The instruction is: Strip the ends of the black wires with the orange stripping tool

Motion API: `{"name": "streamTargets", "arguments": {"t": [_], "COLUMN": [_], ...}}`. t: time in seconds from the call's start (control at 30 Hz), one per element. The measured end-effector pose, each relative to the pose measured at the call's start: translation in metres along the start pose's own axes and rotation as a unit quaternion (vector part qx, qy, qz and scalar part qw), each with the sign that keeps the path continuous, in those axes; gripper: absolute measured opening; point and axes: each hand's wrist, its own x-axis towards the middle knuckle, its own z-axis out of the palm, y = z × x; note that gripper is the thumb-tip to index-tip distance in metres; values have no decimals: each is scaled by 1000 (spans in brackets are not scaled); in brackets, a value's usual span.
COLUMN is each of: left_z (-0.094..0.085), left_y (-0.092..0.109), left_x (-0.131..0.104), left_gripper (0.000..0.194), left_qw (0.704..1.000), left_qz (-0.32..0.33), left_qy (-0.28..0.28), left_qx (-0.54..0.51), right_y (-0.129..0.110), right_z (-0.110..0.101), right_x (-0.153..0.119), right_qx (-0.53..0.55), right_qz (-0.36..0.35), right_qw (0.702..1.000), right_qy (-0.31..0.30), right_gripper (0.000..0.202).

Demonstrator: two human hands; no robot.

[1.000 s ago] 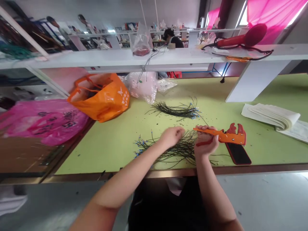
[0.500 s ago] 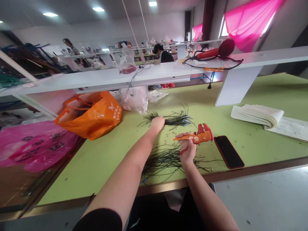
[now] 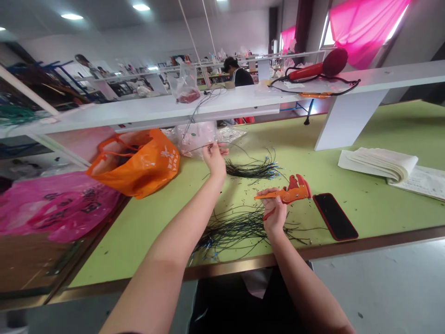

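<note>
Pink bag: a translucent pink plastic bag [image 3: 59,204] with dark printing lies at the far left, beside the green-topped bench [image 3: 132,232].
Orange bag: a glossy orange bag with loop handles [image 3: 139,167] stands open on the left part of the bench.
Clear bag: a crumpled clear plastic bag [image 3: 198,134] lies right of it, on the far side, partly behind the left hand.
Left hand: the left hand [image 3: 214,157] has its fingertips closed on a thin dark wire [image 3: 236,145], raised near the left end of the far bundle.
Near bundle: a loose spread of thin black wires with blue tips [image 3: 232,227] lies along the near edge, the blue tips mostly at its left end.
Far bundle: a narrower bunch of black wires [image 3: 248,170] lies beyond it, its blue tips to the right.
Right hand: the right hand [image 3: 274,211] is wrapped around an orange and red plier-like tool [image 3: 295,192], head to the right, just above the near bundle's right part.
Phone: a black phone with a red edge [image 3: 335,217] lies right of the tool.
Papers: a folded stack of white sheets [image 3: 382,164] rests at the right.
</note>
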Motion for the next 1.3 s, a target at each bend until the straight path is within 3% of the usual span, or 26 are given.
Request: {"name": "streamTargets", "arguments": {"t": [0.07, 0.2, 0.3, 0.4, 0.53, 0.63, 1.0, 1.13, 1.23, 1.3], "left_z": [-12, -52, -81, -96, -100, -104, -119, -124, -125, -121], "left_y": [19, 48, 60, 66, 68, 66, 58, 55, 52, 50], "left_x": [-12, -59, -97, -124, -142, -150, -149, -154, -163, -171], "left_gripper": [17, 28, 35, 38, 38, 36, 32, 31, 32, 38], "left_qw": [990, 969, 971, 981, 987, 987, 987, 987, 991, 992], "left_qz": [-64, -126, -102, -54, -21, -9, 0, 24, 15, -36], "left_qy": [1, -57, -23, 44, 99, 113, 135, 143, 106, 62], "left_qx": [-125, -204, -213, -180, -129, -109, -85, -75, -79, -102], "right_y": [0, 1, 1, 0, -6, -11, -11, -9, -9, -9], "right_z": [0, 1, 2, 3, 4, 4, 0, 5, 8, 8], "right_x": [0, -2, -5, -9, -12, -12, -10, -12, -14, -14], "right_qx": [-4, 2, 10, 25, 53, 80, 103, 72, 55, 41], "right_qz": [13, 55, 106, 162, 286, 337, 392, 382, 373, 375], "right_qw": [1000, 998, 993, 980, 937, 909, 873, 876, 880, 878], "right_qy": [-2, -25, -58, -112, -194, -231, -272, -286, -288, -294], "right_gripper": [22, 25, 29, 34, 44, 45, 33, 28, 27, 29]}}
